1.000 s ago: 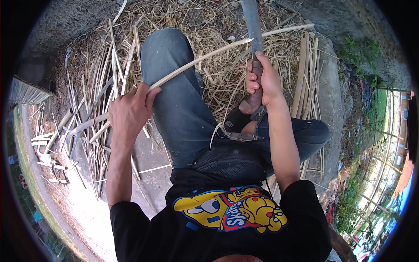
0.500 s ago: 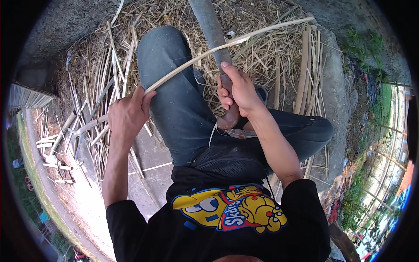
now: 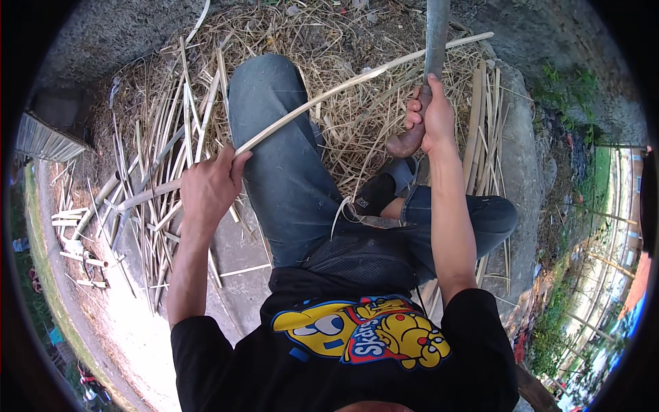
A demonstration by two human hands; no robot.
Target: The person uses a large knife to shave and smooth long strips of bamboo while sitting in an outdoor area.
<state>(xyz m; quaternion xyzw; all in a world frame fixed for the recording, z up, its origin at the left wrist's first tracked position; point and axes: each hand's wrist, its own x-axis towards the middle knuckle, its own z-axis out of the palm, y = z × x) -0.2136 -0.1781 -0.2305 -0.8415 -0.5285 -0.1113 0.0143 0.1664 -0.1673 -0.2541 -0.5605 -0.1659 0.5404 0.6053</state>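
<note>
Your left hand (image 3: 206, 189) grips a thin, pale bamboo strip (image 3: 357, 79) running up-right; your right hand (image 3: 429, 117) clenches a wooden-handled knife (image 3: 434, 48), blade upward.

Left hand (image 3: 208, 189) closed on a long pale bamboo strip (image 3: 343, 86); strip runs up and right from its fingers, across the denim knee (image 3: 274, 117). Right hand (image 3: 429, 117) wrapped around the wooden handle (image 3: 406, 141) of a big knife; blade (image 3: 436, 34) rises above those fingers and crosses the strip. Cut bamboo slats (image 3: 147, 172) lie left of the left fingers, dry shavings (image 3: 343, 41) beyond both.
</note>
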